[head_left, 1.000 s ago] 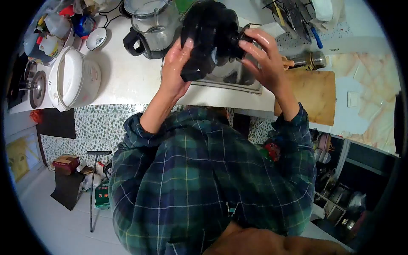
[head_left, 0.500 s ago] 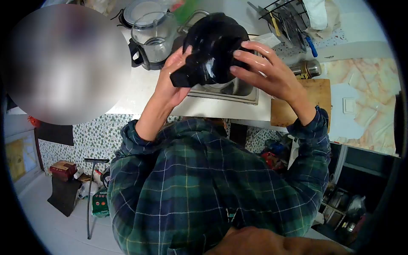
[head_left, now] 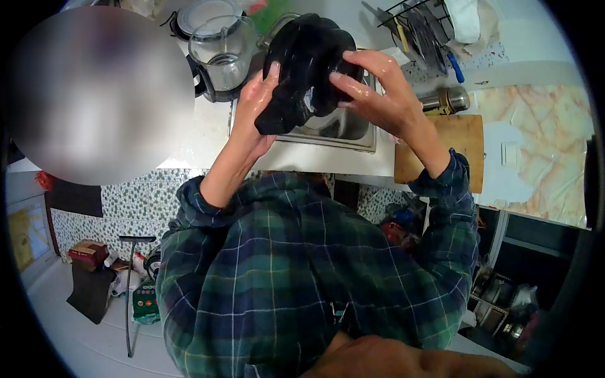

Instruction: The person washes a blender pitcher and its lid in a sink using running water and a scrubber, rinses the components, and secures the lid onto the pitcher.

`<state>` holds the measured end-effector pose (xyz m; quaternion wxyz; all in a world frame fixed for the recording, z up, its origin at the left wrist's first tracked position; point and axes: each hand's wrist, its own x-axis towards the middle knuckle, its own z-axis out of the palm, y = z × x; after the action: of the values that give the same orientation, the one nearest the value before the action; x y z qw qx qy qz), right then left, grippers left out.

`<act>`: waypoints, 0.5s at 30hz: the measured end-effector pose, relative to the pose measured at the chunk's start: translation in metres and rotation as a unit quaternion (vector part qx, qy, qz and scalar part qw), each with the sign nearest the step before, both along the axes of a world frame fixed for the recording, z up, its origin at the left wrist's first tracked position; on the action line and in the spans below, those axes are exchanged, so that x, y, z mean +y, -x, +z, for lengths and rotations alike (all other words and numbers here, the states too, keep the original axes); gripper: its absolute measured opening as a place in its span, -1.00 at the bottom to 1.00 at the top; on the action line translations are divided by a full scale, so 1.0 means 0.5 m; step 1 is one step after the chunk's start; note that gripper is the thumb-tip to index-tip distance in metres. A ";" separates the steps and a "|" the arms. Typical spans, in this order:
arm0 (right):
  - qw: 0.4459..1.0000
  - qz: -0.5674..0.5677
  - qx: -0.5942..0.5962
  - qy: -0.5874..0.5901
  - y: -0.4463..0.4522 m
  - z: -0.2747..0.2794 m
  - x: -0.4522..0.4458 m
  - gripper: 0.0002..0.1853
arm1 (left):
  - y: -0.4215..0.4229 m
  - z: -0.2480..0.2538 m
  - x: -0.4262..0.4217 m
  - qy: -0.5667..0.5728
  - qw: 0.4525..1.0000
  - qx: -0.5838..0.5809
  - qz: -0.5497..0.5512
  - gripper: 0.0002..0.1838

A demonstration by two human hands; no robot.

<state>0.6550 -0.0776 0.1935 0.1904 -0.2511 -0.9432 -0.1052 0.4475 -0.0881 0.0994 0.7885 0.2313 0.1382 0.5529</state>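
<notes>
A glossy, wet black vessel-like part (head_left: 302, 63), rounded and ridged with a blocky handle or spout at its lower left, is held up above the metal sink (head_left: 368, 135). Its exact kind does not show. My left hand (head_left: 257, 104) grips the left side, thumb up along the surface and other fingers hidden beneath. On the right side, my right hand (head_left: 381, 88) has its bent fingertips pressed against the part. Both hands look wet.
Left of the sink stands a glass jug (head_left: 224, 66) with a black handle. Cutlery and knives hang in a wire rack (head_left: 416, 12) at the upper right. A steel flask (head_left: 447, 101) lies above a wooden cutting board (head_left: 469, 142). A large blurred disc covers the left.
The black part has tilted and turned slightly between my hands. My right fingers have shifted across its side. The whole view has moved a little.
</notes>
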 end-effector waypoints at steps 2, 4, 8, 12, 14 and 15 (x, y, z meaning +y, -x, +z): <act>1.000 -0.018 0.016 0.007 -0.005 -0.013 0.005 -0.38 | -0.017 0.006 0.007 0.030 0.998 0.003 0.047 -0.53; 0.999 -0.039 0.032 0.016 -0.005 -0.026 -0.002 -0.34 | -0.025 0.000 0.008 0.020 0.999 0.006 0.046 -0.53; 0.991 -0.069 0.110 0.011 0.006 -0.058 -0.005 -0.37 | -0.035 -0.014 0.022 -0.034 0.994 0.047 0.091 -0.53; 0.972 -0.135 0.145 0.128 0.015 -0.087 -0.001 -0.38 | -0.038 -0.065 0.033 0.028 0.998 0.017 0.055 -0.54; 0.967 -0.128 0.175 0.130 0.036 -0.085 0.002 -0.40 | -0.037 -0.059 0.034 0.041 0.997 -0.025 0.059 -0.54; 0.968 -0.119 0.174 0.134 0.051 -0.085 0.016 -0.40 | -0.032 -0.062 0.040 0.064 0.994 -0.069 0.059 -0.54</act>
<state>0.6293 -0.0699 0.1509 0.3021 -0.3997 -0.8642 0.0459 0.4635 -0.0683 0.0685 0.7751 0.1334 0.1322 0.6033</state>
